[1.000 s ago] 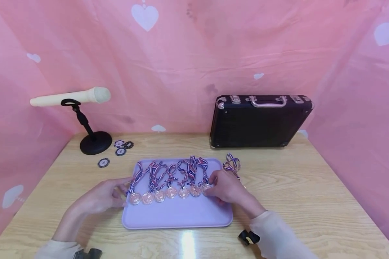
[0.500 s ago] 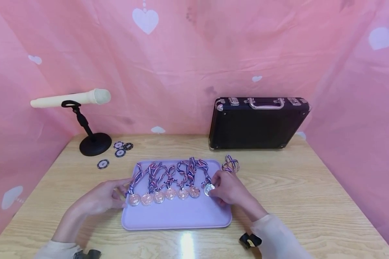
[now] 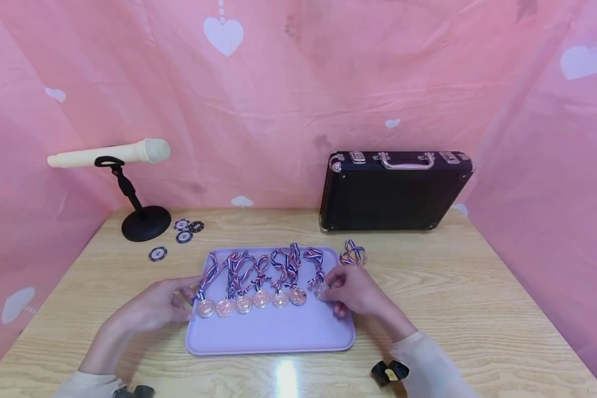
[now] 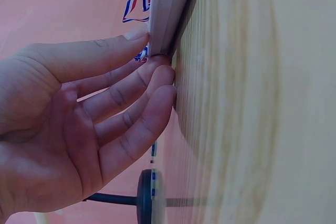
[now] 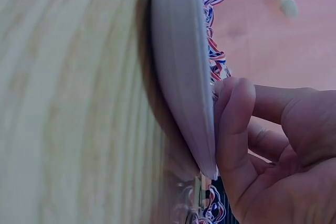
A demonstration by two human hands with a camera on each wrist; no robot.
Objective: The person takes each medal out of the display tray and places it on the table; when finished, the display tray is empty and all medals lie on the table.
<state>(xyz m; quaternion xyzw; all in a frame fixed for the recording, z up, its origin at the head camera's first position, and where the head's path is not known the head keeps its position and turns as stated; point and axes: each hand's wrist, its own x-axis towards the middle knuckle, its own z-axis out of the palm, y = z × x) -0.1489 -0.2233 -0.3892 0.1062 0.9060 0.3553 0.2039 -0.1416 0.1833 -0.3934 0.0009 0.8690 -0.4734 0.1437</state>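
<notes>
Here, medals on tray, between hands

The tray has a wide strip of room along its front, where a hand could slide over. Behind that strip, a row of medals with ribbons gets in the way. There is one small gap in the row, just left of the medal by the right hand. That hand blocks the tray's right edge, and the left hand blocks the left one. A ribbon loop lies just past the back right corner. Behind the tray, the black case stands like a wall on the right, and chips and a microphone stand crowd the left. Right of the tray, the surface has lots of room.
</notes>
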